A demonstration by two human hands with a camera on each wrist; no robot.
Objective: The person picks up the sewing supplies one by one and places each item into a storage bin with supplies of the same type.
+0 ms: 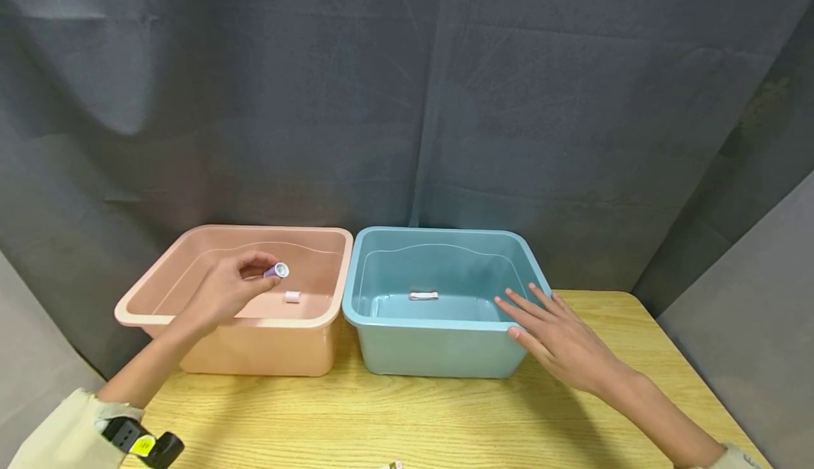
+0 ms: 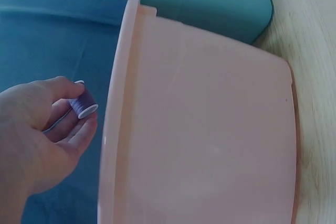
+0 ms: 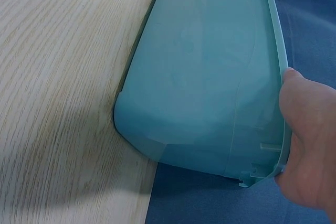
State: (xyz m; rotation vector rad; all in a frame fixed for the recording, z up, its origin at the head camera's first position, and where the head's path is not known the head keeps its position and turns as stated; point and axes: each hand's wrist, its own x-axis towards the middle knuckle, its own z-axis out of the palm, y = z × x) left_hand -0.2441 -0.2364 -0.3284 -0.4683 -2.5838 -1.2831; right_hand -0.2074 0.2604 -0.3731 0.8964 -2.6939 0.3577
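Note:
A spool of purple thread [image 2: 84, 103] is pinched between the thumb and fingers of my left hand [image 1: 232, 285], its white end facing right in the head view. That hand is over the peach bin [image 1: 254, 345], where a small white cylinder [image 1: 292, 297] lies on the floor of the bin. My right hand [image 1: 566, 342] has its fingers spread over the front right corner of the blue bin [image 1: 439, 349], with the thumb right at the rim in the right wrist view. A small whitish, flat item [image 1: 423, 296] lies inside the blue bin.
Both bins stand side by side on a wooden table [image 1: 381, 419], in front of a dark grey curtain [image 1: 407, 102]. A small object [image 1: 394, 465] shows at the bottom edge of the head view. Grey panels [image 1: 763, 299] flank the table.

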